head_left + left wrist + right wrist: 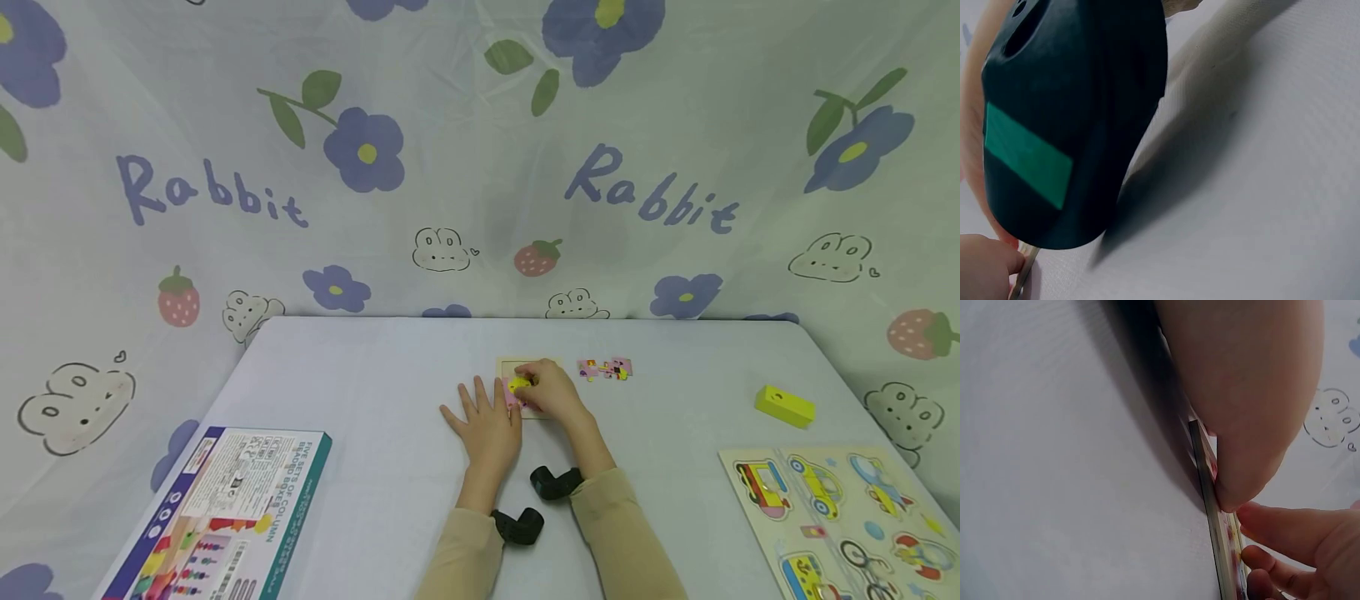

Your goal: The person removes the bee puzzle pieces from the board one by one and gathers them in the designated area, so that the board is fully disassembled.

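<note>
A small wooden puzzle tray (pixel 537 414) lies on the white table, with pink and yellow pieces (pixel 517 385) in its left part. My left hand (pixel 489 432) lies spread flat at the tray's left edge. Over the tray, my right hand (pixel 553 392) bends its fingers down and pinches a yellow piece; its exact outline is hidden by the fingers. In the right wrist view the right fingertips (pixel 1254 550) touch pieces along the tray's edge (pixel 1210 512). Right of the tray lie several loose pink pieces (pixel 604 368).
A boxed toy set (pixel 247 475) lies at the front left. At the right are a yellow block (pixel 784 406) and a wooden vehicle puzzle board (pixel 765 533). A patterned curtain (pixel 480 167) hangs behind the table. Black wrist cameras sit on both wrists.
</note>
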`<state>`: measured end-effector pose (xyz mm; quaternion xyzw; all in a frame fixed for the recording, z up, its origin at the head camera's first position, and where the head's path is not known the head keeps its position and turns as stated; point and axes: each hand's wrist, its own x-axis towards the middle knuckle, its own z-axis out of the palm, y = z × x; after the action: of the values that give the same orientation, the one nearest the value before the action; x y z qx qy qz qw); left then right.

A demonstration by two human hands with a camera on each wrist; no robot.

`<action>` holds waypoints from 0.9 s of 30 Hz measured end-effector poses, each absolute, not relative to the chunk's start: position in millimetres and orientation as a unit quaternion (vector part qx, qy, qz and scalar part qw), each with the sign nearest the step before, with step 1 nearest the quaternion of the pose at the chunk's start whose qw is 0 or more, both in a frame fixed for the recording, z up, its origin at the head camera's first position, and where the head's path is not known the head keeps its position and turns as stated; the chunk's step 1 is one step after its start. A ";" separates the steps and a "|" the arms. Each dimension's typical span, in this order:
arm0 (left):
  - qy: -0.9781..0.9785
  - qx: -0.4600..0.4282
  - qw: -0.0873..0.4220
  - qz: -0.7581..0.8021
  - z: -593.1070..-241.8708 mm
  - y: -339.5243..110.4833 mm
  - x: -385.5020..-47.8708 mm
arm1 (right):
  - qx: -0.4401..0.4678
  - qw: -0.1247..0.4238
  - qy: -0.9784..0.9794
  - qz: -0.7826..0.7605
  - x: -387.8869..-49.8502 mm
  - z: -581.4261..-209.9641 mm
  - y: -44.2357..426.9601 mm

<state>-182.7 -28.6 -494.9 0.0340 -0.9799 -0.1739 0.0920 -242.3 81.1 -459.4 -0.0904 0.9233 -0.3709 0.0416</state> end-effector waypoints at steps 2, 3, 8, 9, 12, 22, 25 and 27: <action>-0.980 0.034 0.092 -0.174 -495.3 -28.5 -183.0 | -0.099 0.047 0.931 -0.348 -241.7 -459.9 80.9; -0.980 0.034 0.092 -0.175 -495.4 -28.5 -183.2 | -0.103 0.049 0.934 -0.339 -241.3 -460.2 80.7; -0.980 0.034 0.090 -0.175 -495.6 -28.5 -183.4 | -0.105 0.053 0.935 -0.336 -240.0 -459.9 79.7; -0.980 0.035 0.090 -0.175 -495.5 -28.4 -183.4 | -0.103 0.053 0.934 -0.339 -240.0 -459.9 79.6; -0.980 0.036 0.089 -0.174 -495.4 -28.3 -183.6 | -0.097 0.051 0.931 -0.347 -239.9 -459.7 79.4; -0.979 0.035 0.094 -0.178 -494.8 -28.6 -183.6 | -0.103 0.043 0.913 -0.392 -240.4 -458.4 79.0; -0.979 0.035 0.092 -0.179 -494.2 -28.5 -183.2 | -0.102 0.039 0.903 -0.415 -239.2 -457.8 79.1; -0.979 0.035 0.091 -0.180 -493.2 -28.5 -182.9 | -0.104 0.035 0.899 -0.424 -238.1 -456.9 79.3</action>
<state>-182.9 -28.5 -493.2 0.0354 -0.9788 -0.1803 0.0909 -238.1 79.3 -456.9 -0.1036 0.8990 -0.4241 0.0348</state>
